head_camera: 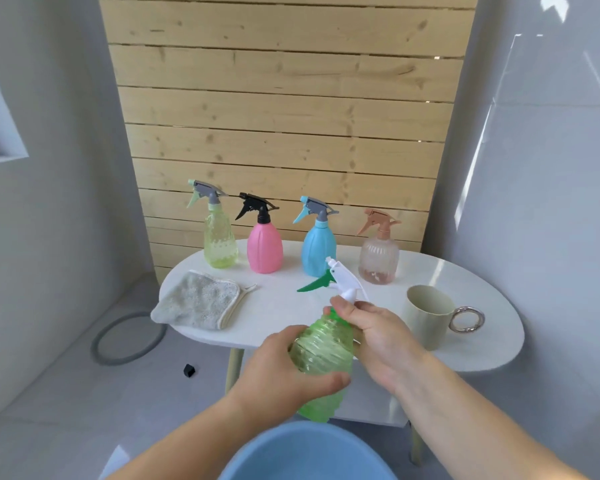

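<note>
Gripped green spray bottle (321, 355) body in curled left hand (278, 362); clamped right hand (378, 336) fingers round neck. Best kept upright over blue basin (309, 455).

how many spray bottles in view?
5. Four on the white oval table: yellow-green translucent bottle, pink bottle, blue bottle, clear pinkish bottle. The green ribbed bottle is in the left hand and right hand.

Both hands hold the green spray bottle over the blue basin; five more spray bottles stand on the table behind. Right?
Not five: the head view shows four on the table, a yellow bottle, pink bottle, blue bottle and clear bottle. The rest holds.
</note>
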{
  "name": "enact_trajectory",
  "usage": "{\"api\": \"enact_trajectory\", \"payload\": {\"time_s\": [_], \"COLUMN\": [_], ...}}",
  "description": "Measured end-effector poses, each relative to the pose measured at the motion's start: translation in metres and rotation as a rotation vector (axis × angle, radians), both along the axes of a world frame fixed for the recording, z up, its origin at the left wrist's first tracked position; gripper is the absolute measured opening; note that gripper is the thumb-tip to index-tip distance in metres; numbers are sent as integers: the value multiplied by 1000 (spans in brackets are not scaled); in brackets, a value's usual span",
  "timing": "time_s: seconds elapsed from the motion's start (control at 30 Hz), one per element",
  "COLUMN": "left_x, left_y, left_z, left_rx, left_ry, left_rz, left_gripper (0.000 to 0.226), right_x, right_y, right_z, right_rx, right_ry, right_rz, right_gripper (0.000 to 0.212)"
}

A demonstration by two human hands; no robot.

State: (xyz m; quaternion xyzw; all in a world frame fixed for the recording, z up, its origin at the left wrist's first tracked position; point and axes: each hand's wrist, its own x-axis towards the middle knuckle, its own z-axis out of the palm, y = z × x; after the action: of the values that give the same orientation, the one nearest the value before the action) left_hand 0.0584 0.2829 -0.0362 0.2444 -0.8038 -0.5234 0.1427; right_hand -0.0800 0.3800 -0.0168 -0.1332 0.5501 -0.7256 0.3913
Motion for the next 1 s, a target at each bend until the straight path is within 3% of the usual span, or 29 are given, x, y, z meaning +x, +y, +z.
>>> {"api": "enact_trajectory", "payload": {"time_s": [0.13, 0.2, 0.4, 0.6, 0.73, 1.0], "left_x": [4, 5, -6, -11, -14, -14], "left_y": [-20, -26, -16, -17, -10, -13], "left_z": [-5, -7, -14, -19, -24, -26], "left_rx": [566, 684, 518, 780, 663, 734], "left_ry": [35, 22, -11, 15, -36, -28], "left_rz": [-163, -221, -188, -287, -267, -303], "left_gripper": [75, 74, 86, 81, 97, 70], "right_x": [-7, -7, -6, -10, -10, -14], "right_y": [3, 5, 1, 4, 5, 12], "right_z": [2, 3, -4, -6, -9, -8], "right_rx": [-80, -72, -47, -68, -54, -55], "right_ry": [-52, -41, -41, -91, -88, -160], "right_rz": [97, 119, 55, 67, 86, 98], "right_gripper": [40, 41, 43, 41, 33, 9]}}
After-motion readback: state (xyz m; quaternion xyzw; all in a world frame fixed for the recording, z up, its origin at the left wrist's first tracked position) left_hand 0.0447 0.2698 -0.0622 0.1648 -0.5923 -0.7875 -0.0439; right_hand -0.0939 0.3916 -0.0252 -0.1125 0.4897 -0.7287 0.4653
